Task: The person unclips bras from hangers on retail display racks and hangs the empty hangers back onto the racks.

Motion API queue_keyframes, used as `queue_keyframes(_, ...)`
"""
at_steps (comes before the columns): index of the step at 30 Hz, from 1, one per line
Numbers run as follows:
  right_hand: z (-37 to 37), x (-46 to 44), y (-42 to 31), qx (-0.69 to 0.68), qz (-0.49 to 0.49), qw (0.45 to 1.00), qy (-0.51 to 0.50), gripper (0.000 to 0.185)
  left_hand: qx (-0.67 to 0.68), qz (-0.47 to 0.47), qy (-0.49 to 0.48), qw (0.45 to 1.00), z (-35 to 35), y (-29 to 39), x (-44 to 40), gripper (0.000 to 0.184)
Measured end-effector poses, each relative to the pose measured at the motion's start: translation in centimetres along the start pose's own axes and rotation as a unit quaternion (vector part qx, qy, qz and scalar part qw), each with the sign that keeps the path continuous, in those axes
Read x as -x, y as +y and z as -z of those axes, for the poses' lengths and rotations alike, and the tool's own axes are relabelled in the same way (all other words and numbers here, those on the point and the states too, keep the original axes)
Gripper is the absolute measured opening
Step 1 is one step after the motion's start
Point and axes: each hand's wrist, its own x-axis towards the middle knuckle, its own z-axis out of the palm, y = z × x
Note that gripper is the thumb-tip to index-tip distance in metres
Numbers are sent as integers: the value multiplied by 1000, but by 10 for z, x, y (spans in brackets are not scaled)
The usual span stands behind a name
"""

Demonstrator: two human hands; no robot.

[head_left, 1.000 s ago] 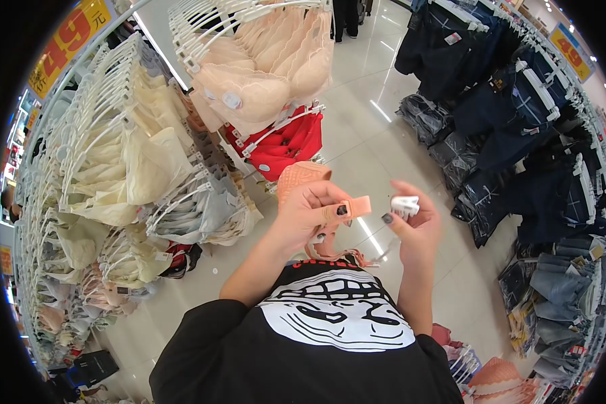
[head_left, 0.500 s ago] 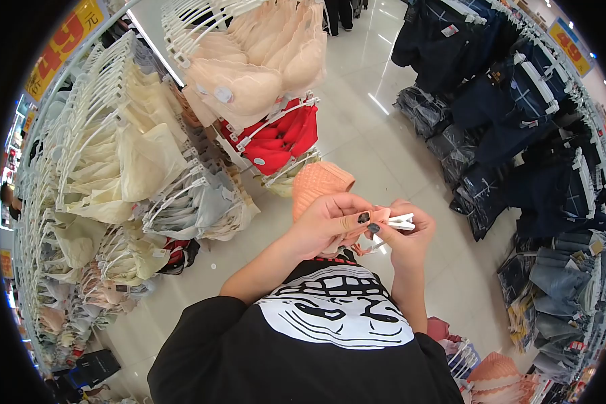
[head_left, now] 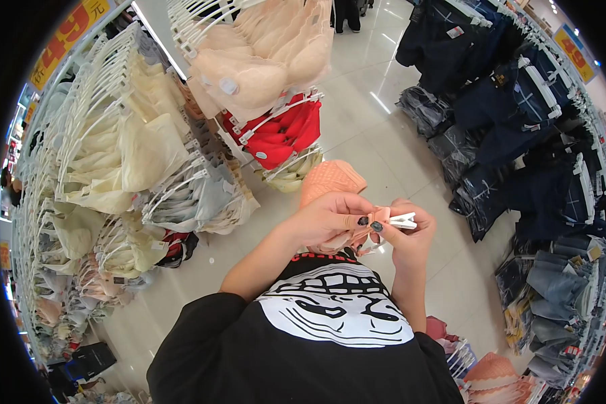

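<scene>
A peach-coloured bra (head_left: 333,178) hangs from my hands in front of my chest, its cup showing above my left wrist. My left hand (head_left: 326,219) is closed, thumb and fingers pinching the edge of the bra's fabric. Close beside it, my right hand (head_left: 414,232) pinches a white clip (head_left: 402,220), which looks like the clip end of a hanger, at the same edge of the bra. The thumbs nearly meet there. Whether the clip's jaws grip the fabric I cannot tell. Below my hands, part of the bra hangs against my black T-shirt (head_left: 296,363).
Racks of pale bras on white hangers (head_left: 135,155) line the left side. Beige bras (head_left: 249,74) and red bras (head_left: 283,135) hang ahead. On the right are dark shorts (head_left: 498,114) and folded jeans (head_left: 559,276). A tiled floor (head_left: 377,128) runs between.
The bra's cup has shifted slightly right and turned a little. My fingers have moved only slightly at the clip. The surroundings have shifted a little with my head.
</scene>
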Motion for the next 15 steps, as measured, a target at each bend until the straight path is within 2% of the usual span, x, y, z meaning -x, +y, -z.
queue_keyframes(4,3,1,3,6,21,1000,-21,16,24,51,-8,998,9,-3,0,27)
queue_keyframes(6,3,2,7,-1,17,1000,-14,17,26,28,-2,999,14,-8,1,25)
queue_keyframes(8,3,1,11,-13,-1,1000,13,16,30,-41,2,999,10,-11,-1,23)
queue_keyframes(11,-2,-2,4,49,4,999,-4,13,-117,-109,112,981,-8,2,9,16)
queue_keyframes(13,-2,-2,2,27,-26,999,-6,19,-330,-225,173,900,-9,8,13,12)
queue_keyframes(14,-2,-2,2,16,-42,999,-8,23,-428,-278,201,836,-9,12,15,10)
queue_keyframes(15,-2,-3,2,1,-23,1000,-13,24,-511,-293,203,782,-11,20,18,9)
